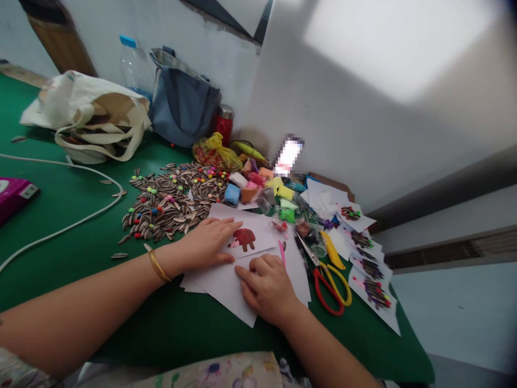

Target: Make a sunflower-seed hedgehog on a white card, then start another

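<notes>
A white card [264,233] bearing a reddish-brown hedgehog figure [245,240] lies on loose paper sheets [242,302] on the green surface [404,350], and serves here as the clock's centre, with twelve pointing away from the person. The left hand [212,240] comes in from eight o'clock, palm down on the card's near-left part, its grip apart, fingers stretched out beside the figure and thumb by the near edge. The right hand [266,283] sits at five o'clock, fingers bent, fingertips on the sheet just below the card; whether its grip encloses anything, I cannot tell. A slim pink tool [281,254] lies just beyond it. Striped seeds [173,210] mixed with small coloured pieces spread out at ten o'clock. Packets of coloured clay [286,193] cluster at one o'clock. Scissors [311,253] with red and yellow handles lie toward four o'clock, a yellow cutter [333,251] beside them. Seed-covered hedgehog cards [359,283] overlap farther out at three o'clock.
</notes>
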A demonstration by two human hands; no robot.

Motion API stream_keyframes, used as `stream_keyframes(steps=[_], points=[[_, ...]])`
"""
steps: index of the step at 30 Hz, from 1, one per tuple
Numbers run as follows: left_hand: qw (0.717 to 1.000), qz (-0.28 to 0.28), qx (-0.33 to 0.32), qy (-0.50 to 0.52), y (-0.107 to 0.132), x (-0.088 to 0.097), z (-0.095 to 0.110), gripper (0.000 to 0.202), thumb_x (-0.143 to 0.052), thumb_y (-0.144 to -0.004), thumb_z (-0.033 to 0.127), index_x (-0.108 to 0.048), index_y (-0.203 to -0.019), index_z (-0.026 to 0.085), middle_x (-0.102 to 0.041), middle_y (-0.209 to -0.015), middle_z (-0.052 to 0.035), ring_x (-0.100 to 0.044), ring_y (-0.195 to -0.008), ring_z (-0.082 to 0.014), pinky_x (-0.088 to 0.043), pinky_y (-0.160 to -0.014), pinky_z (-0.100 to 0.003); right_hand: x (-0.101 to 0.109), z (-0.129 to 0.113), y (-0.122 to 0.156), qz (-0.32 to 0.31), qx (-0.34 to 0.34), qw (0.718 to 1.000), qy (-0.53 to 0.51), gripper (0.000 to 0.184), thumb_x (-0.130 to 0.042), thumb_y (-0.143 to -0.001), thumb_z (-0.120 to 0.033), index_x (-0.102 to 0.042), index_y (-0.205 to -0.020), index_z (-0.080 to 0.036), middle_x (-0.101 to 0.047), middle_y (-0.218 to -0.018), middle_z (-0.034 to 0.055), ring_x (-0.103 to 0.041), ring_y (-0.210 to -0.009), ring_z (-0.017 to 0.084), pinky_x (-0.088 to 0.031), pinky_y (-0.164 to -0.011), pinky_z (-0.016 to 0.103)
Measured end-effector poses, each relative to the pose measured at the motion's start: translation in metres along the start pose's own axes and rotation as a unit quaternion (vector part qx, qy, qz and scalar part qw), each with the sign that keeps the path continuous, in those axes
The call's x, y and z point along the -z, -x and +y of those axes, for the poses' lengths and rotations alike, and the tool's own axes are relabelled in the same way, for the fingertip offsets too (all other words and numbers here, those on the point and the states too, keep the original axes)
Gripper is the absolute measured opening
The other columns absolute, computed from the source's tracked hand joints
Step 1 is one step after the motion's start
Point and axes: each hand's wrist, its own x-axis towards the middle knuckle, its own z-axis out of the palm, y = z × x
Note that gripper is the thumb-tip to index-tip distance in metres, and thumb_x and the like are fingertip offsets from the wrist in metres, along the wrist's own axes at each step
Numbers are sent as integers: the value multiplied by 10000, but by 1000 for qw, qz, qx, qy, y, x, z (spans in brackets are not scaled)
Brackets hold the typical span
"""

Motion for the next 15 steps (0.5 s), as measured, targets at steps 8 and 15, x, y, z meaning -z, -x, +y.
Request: stream_keyframes(steps=[8,15], points=[[1000,5,4,-12,0,1,0,786,-630,-835,482,-347,-1507,191,-469,-1515,-142,-401,-1417,-280,-251,-1144,-407,-1,1,0,-3,16,1000,14,335,-619,-877,-318,-645,-1206,-262,-615,-915,52,-472,-877,233,-324,-780,397],[1000,0,5,-14,0,3,3,789,-638,-835,482,-354,-1503,173,-471,-1514,-143,-402,-1415,-285,-260,-1139,-410,0,1,1,-8,36,999,4,317,-607,-888,-323,-643,-1199,-278,-614,-912,42,-471,-873,225,-312,-781,399]])
